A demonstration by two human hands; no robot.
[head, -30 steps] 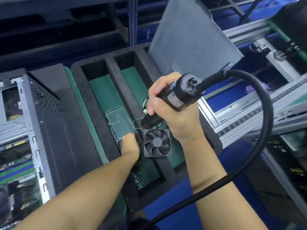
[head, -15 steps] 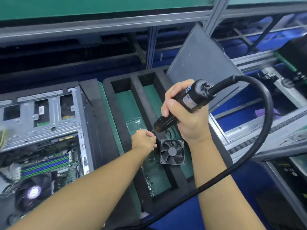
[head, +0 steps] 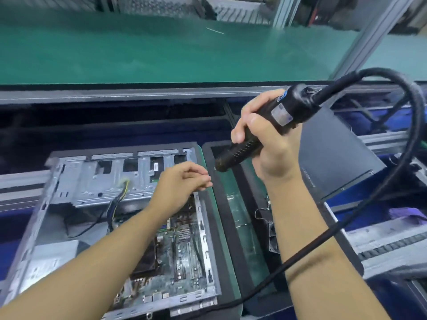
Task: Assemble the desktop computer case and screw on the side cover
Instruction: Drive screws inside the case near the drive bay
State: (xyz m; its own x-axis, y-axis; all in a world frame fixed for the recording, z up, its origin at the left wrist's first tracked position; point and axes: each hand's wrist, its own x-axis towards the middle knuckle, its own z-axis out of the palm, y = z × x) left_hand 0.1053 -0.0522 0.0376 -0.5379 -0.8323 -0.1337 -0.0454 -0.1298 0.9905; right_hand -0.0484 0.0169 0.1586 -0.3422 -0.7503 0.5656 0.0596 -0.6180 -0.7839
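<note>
- Fingers (head: 250, 107) of the right hand (head: 272, 148) are wrapped firmly round the electric screwdriver (head: 284, 112). It is held up above the foam tray (head: 209, 147) with its bit end tilted down and to the left. Its cable (head: 413, 135) loops away to the right.
- Left hand (head: 182, 181) hovers over the far right edge of the computer case (head: 76, 181). Its fingertips (head: 203, 181) are bunched against the thumb; whether they pinch a screw I cannot tell, since nothing shows between them.
- Lying on its side in front of the green bench (head: 161, 49), the computer case is open, with its motherboard (head: 184, 250) and wires exposed.
- At the tray's far right, the side cover (head: 335, 158) is a flat dark-grey panel propped on a slant. It stands behind the right hand and well apart from the case.
- By my judgement the work is at the open case with the driver ready, and the cover step is not yet begun.
- Next, the bit has to meet a screw squarely at its hole.
- The cover then needs carrying across and seating on the case's slotted edge before any screw goes in.
</note>
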